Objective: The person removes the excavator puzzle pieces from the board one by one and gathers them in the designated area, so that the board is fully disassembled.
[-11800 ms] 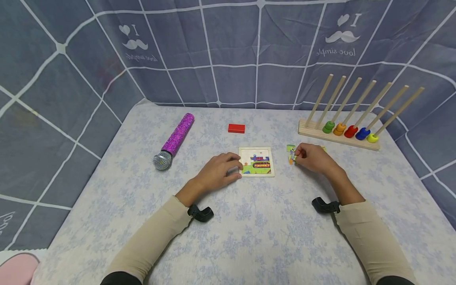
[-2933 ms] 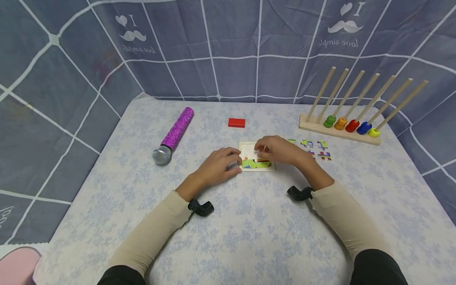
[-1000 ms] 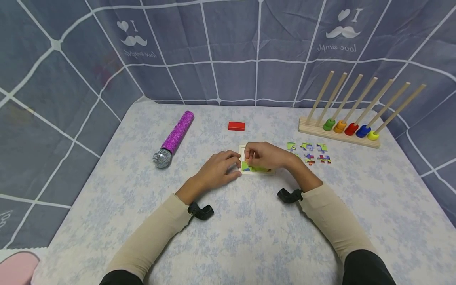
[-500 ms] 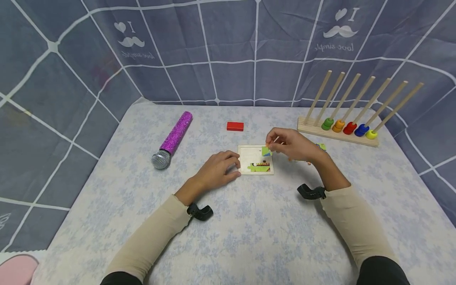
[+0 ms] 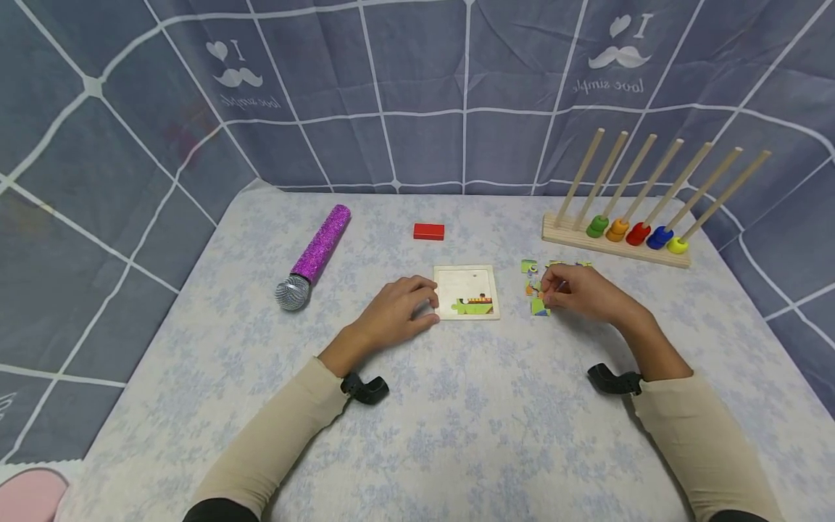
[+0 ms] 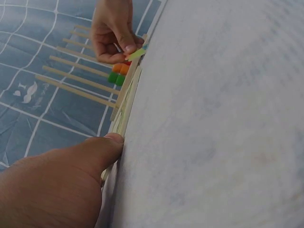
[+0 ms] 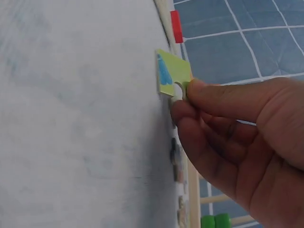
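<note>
My left hand (image 5: 398,312) holds the left edge of a small square wooden puzzle board (image 5: 464,267), its thumb on the rim (image 6: 129,102) in the left wrist view and its other fingers hidden there. A few joined puzzle pieces (image 5: 474,308), mostly green, lie along the board's lower right. To the right of the board, my right hand (image 5: 583,291) pinches a green puzzle piece with a blue patch (image 7: 176,67) between thumb and fingers, low over the table. Several loose pieces (image 5: 529,267) lie around that hand, some covered by it.
A purple glitter microphone (image 5: 321,248) lies at the left. Behind the board is a red block (image 5: 428,232). At the back right stands a wooden peg rack (image 5: 609,246) with coloured beads. Grey-blue curtains border the table at the back and sides.
My right hand has taken the green-and-blue piece from the board and carried it right, beside the loose pieces. Since the oldest frame most pieces have left the board. My left hand has stayed.
</note>
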A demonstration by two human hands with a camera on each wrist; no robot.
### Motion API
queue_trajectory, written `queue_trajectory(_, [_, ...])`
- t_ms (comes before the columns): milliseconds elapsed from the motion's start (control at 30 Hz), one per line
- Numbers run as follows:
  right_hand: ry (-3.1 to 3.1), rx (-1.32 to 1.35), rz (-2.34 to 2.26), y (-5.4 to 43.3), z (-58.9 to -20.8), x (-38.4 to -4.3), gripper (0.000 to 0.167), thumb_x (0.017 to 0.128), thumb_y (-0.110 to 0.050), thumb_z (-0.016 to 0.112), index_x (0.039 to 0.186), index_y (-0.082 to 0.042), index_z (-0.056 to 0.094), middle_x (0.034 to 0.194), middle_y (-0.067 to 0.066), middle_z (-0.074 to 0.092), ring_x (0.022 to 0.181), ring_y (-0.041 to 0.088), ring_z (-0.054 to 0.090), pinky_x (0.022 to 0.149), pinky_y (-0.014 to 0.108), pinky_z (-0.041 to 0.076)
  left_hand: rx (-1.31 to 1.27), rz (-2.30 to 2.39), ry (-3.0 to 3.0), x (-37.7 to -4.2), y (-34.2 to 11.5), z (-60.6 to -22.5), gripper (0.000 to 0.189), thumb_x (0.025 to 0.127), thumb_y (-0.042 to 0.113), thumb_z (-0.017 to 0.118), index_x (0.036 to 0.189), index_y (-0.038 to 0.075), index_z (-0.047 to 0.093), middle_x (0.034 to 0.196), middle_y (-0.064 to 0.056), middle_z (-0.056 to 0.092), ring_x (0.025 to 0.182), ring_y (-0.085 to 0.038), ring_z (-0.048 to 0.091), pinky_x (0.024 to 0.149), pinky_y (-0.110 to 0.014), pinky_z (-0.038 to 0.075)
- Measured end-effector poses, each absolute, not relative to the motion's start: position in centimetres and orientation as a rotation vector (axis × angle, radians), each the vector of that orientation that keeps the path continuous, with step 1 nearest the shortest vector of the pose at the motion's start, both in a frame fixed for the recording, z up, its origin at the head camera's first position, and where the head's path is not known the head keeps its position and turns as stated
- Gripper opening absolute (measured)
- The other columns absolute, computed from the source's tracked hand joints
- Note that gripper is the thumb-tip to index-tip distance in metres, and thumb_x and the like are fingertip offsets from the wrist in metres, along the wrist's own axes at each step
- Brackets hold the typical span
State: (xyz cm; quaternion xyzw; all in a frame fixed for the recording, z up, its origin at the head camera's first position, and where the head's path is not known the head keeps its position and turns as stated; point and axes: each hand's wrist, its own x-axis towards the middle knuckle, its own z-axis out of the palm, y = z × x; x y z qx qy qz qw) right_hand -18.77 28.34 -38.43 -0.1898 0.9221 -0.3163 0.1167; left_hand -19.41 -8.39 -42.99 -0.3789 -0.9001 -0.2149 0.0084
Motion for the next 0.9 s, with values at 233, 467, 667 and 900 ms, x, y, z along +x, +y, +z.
queue_trajectory(233, [2.703,-0.577,-0.916,27.9,-39.1,-19.0,0.012,0.091,-0.002,0.075,0.091,-0.007,0.065,0.084,0.0,0.068,0.077,0.017,0.061,0.069,0.035,0.049,-1.176,-0.676,-2.819,-19.4,-8.5,-42.9,0.018,0.096,0.035,0.071,0.105,0.02,0.065,0.137,-0.004,0.057,0.124,-0.026,0.054,0.098,-0.05,0.043])
queue_trajectory(467, [2.739,-0.611,-0.868,27.5,-39.2,-18.7,0.015,0.087,0.0,0.078,0.087,-0.008,0.065,0.079,-0.001,0.066,0.07,0.015,0.058,0.064,0.033,0.047,-1.174,-0.69,-2.825,-19.3,-8.4,-42.9,0.018,0.096,0.033,0.072,0.105,0.019,0.066,0.137,-0.005,0.057,0.124,-0.027,0.054,0.099,-0.05,0.043])
queue_trajectory(667, [2.741,-0.608,-0.834,27.1,-38.9,-18.4,0.016,0.087,0.002,0.077,0.087,-0.008,0.065,0.078,-0.002,0.064,0.07,0.015,0.056,0.065,0.035,0.047,-1.177,-0.701,-2.825,-19.2,-8.3,-42.8,0.018,0.096,0.033,0.072,0.105,0.019,0.065,0.137,-0.005,0.057,0.124,-0.027,0.054,0.099,-0.05,0.043])
queue_trajectory(900, [2.747,-0.63,-0.82,26.9,-38.9,-18.4,0.015,0.087,0.003,0.076,0.089,-0.008,0.065,0.083,-0.001,0.065,0.075,0.017,0.058,0.069,0.038,0.049,-1.178,-0.69,-2.813,-19.2,-8.4,-42.8,0.017,0.096,0.032,0.072,0.105,0.019,0.065,0.137,-0.005,0.057,0.123,-0.027,0.054,0.099,-0.05,0.043])
